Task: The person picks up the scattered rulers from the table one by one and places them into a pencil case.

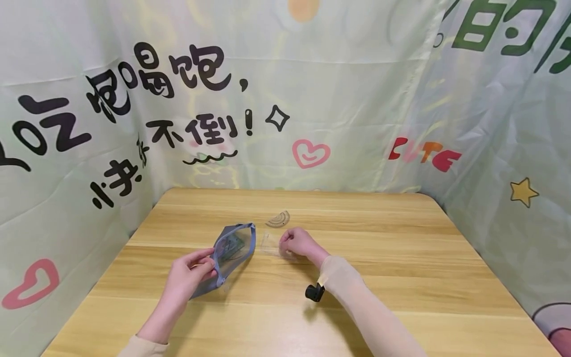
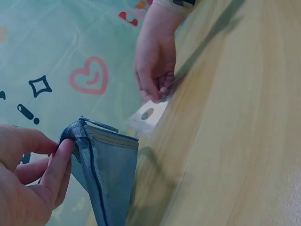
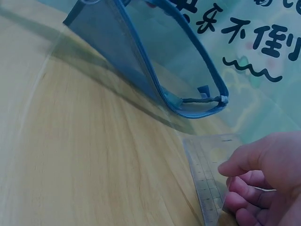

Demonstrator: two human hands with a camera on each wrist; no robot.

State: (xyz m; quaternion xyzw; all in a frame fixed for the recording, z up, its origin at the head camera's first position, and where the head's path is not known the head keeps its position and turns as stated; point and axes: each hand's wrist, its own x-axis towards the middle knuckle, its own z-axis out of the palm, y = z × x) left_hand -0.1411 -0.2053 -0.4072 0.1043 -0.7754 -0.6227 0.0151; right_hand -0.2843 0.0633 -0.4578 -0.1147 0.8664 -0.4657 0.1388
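Observation:
My left hand [image 1: 185,277] pinches the rim of a blue see-through mesh zip pouch [image 1: 253,241], whose mouth gapes toward the right. Something greenish [image 1: 232,246] shows inside it; its kind is unclear. To the right of the pouch, the fingers of my right hand [image 1: 304,243] are curled at the edge of a clear plastic ruler [image 3: 201,172] and pinch it. Printed scale lines run along the ruler, and the left wrist view shows an oval hole in it; my fingers cover part of its outline. A clear protractor [image 1: 278,219] lies on the table just behind.
The wooden table [image 1: 379,223] has rounded far corners. Printed cloth [image 1: 357,99] hangs behind it and along both sides. A small black camera [image 1: 314,292] is strapped at my right wrist.

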